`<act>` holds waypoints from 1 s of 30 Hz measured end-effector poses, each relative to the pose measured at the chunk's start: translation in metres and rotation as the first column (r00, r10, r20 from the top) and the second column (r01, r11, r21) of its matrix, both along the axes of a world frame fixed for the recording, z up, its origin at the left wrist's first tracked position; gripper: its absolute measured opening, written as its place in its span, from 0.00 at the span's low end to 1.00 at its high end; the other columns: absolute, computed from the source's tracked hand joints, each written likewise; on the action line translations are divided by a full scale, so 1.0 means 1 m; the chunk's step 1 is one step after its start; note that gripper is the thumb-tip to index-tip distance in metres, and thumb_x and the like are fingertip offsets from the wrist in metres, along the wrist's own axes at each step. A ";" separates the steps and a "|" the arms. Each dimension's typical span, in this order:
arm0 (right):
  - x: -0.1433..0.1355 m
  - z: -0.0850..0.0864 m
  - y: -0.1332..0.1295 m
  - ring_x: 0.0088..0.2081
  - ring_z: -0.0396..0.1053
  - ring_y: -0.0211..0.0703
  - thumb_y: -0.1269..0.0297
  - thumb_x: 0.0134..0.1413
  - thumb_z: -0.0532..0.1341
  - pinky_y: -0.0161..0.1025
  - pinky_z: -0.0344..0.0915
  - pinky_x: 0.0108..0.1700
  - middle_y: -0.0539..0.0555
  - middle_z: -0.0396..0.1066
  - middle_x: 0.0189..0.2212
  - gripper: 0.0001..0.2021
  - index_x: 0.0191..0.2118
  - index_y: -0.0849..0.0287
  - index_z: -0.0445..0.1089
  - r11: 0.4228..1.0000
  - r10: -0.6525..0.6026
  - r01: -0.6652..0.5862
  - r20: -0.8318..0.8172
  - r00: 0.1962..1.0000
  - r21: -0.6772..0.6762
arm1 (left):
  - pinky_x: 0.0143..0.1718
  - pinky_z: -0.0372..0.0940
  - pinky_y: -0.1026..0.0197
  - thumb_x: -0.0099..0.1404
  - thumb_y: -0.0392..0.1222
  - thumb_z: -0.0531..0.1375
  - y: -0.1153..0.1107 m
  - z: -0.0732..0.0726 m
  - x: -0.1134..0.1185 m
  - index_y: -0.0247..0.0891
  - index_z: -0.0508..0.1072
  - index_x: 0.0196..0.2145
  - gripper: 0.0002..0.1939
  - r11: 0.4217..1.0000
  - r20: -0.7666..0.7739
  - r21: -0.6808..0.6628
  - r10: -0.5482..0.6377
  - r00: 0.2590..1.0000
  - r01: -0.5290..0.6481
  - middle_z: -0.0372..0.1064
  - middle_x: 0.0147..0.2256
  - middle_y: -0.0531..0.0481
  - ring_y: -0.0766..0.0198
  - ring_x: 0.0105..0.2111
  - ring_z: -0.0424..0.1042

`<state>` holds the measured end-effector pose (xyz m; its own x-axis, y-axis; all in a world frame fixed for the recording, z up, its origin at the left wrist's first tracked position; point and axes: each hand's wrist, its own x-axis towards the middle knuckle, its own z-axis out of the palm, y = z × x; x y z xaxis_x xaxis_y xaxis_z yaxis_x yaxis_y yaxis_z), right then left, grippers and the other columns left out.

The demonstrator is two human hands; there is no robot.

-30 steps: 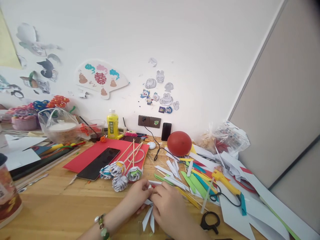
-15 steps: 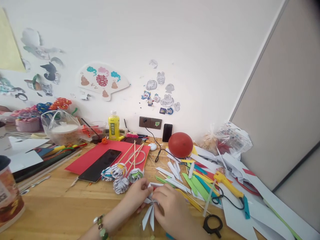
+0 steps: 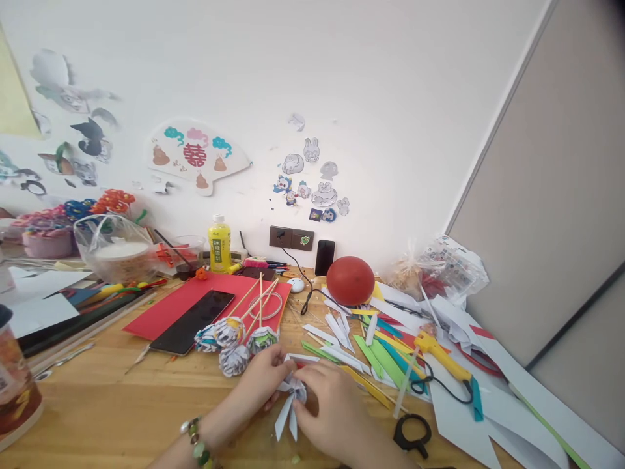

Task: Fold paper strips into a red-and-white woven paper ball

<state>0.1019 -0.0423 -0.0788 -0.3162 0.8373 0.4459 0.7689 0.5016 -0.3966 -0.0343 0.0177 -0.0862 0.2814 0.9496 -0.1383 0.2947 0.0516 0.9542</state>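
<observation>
Low in the middle of the head view, a folded white paper piece (image 3: 296, 391) is pinched between both hands, two pointed strips hanging from its lower side. My left hand (image 3: 266, 372), with a beaded bracelet at the wrist, has its fingers closed on the left and upper part of it. My right hand (image 3: 328, 394) grips its right side with thumb and fingers. Part of the paper is covered by the fingers. Just beyond the left hand lie several crumpled paper flowers (image 3: 234, 360) on wooden sticks.
A dark phone (image 3: 193, 322) lies on red paper (image 3: 151, 312). Cut paper strips (image 3: 374, 358), a yellow glue gun (image 3: 444, 355) and a black ring-shaped tool (image 3: 413, 435) are at right. A red balloon (image 3: 350, 281), a yellow bottle (image 3: 219, 246) and a printed cup (image 3: 17, 384) stand around.
The view has shifted slightly. My right thumb and fingers have spread a little, showing more of the paper piece, which stays held in both hands.
</observation>
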 end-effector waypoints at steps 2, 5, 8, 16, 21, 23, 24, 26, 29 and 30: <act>-0.001 0.002 0.000 0.39 0.67 0.46 0.71 0.47 0.60 0.39 0.62 0.41 0.53 0.73 0.35 0.10 0.38 0.56 0.71 0.997 -0.026 0.024 -0.023 0.999 -0.071 | 0.05 0.42 0.71 0.53 0.49 0.54 0.002 -0.003 0.000 0.43 0.55 0.22 0.11 1.000 0.018 -0.013 0.013 1.000 -0.013 0.50 0.06 0.67 0.73 0.05 0.47; -0.001 0.006 0.002 0.38 0.69 0.46 0.73 0.48 0.60 0.39 0.63 0.41 0.53 0.74 0.34 0.08 0.35 0.57 0.73 0.985 -0.074 0.064 -0.054 0.996 -0.160 | 0.05 0.42 0.71 0.52 0.51 0.55 0.004 -0.008 -0.001 0.42 0.56 0.22 0.12 0.999 0.040 -0.032 0.028 0.999 -0.026 0.50 0.05 0.67 0.73 0.05 0.47; 0.005 0.012 0.002 0.44 0.68 0.46 0.73 0.46 0.62 0.40 0.62 0.47 0.53 0.72 0.41 0.14 0.42 0.55 0.72 0.978 0.021 -0.047 -0.125 0.992 -0.203 | 0.06 0.43 0.71 0.52 0.52 0.55 0.004 -0.009 -0.003 0.41 0.58 0.23 0.13 0.997 0.078 -0.067 0.034 0.996 -0.028 0.51 0.06 0.66 0.74 0.05 0.48; 0.018 0.015 0.010 0.45 0.68 0.42 0.72 0.49 0.63 0.37 0.62 0.48 0.51 0.71 0.42 0.13 0.42 0.53 0.72 0.955 0.203 -0.250 -0.264 0.943 -0.159 | 0.07 0.44 0.72 0.52 0.47 0.57 -0.001 -0.001 -0.007 0.39 0.60 0.21 0.10 0.979 0.227 -0.170 -0.069 0.971 0.109 0.54 0.07 0.64 0.75 0.07 0.49; 0.020 0.017 0.009 0.44 0.68 0.44 0.70 0.48 0.64 0.39 0.64 0.46 0.51 0.70 0.44 0.18 0.46 0.50 0.69 0.947 0.195 -0.257 -0.288 0.937 -0.194 | 0.08 0.44 0.72 0.53 0.44 0.57 -0.002 0.002 -0.008 0.38 0.62 0.21 0.09 0.966 0.332 -0.176 -0.123 0.935 0.189 0.54 0.07 0.63 0.76 0.07 0.48; 0.021 0.020 0.008 0.44 0.68 0.45 0.70 0.47 0.65 0.38 0.64 0.46 0.51 0.70 0.43 0.18 0.45 0.50 0.70 0.943 0.194 -0.263 -0.308 0.931 -0.203 | 0.09 0.44 0.72 0.53 0.44 0.58 -0.002 0.003 -0.008 0.38 0.63 0.22 0.09 0.960 0.366 -0.180 -0.139 0.920 0.216 0.53 0.08 0.64 0.76 0.08 0.47; 0.021 0.021 0.007 0.43 0.68 0.44 0.71 0.46 0.65 0.38 0.64 0.45 0.51 0.70 0.43 0.16 0.44 0.50 0.70 0.945 0.189 -0.260 -0.317 0.929 -0.198 | 0.09 0.44 0.72 0.53 0.45 0.59 -0.002 0.004 -0.008 0.38 0.63 0.23 0.09 0.958 0.378 -0.182 -0.142 0.915 0.224 0.54 0.09 0.64 0.76 0.08 0.47; 0.021 0.023 0.007 0.43 0.68 0.44 0.71 0.47 0.65 0.38 0.64 0.46 0.51 0.70 0.41 0.14 0.42 0.51 0.71 0.954 0.176 -0.244 -0.332 0.927 -0.177 | 0.09 0.44 0.72 0.53 0.46 0.59 -0.002 0.005 -0.008 0.39 0.63 0.24 0.10 0.957 0.395 -0.182 -0.139 0.908 0.226 0.54 0.10 0.64 0.76 0.09 0.48; 0.021 0.025 0.007 0.45 0.67 0.43 0.71 0.47 0.65 0.38 0.63 0.48 0.51 0.69 0.43 0.17 0.45 0.52 0.69 0.963 0.183 -0.239 -0.351 0.918 -0.125 | 0.10 0.44 0.73 0.54 0.48 0.60 -0.003 0.007 -0.007 0.39 0.62 0.25 0.12 0.966 0.451 -0.146 -0.127 0.883 0.214 0.55 0.11 0.64 0.76 0.09 0.48; 0.021 0.025 0.007 0.46 0.66 0.43 0.71 0.46 0.65 0.38 0.62 0.48 0.52 0.69 0.43 0.18 0.46 0.52 0.68 0.966 0.188 -0.237 -0.355 0.916 -0.100 | 0.10 0.45 0.73 0.54 0.49 0.61 -0.003 0.008 -0.007 0.39 0.62 0.26 0.13 0.972 0.477 -0.126 -0.118 0.871 0.200 0.56 0.11 0.64 0.77 0.10 0.49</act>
<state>0.1229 -0.0356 -0.0538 -0.3435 0.8279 0.4434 0.4569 0.5598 -0.6913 -0.0412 0.0148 -0.0779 0.4975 0.8610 -0.1057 -0.1611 0.2114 0.9640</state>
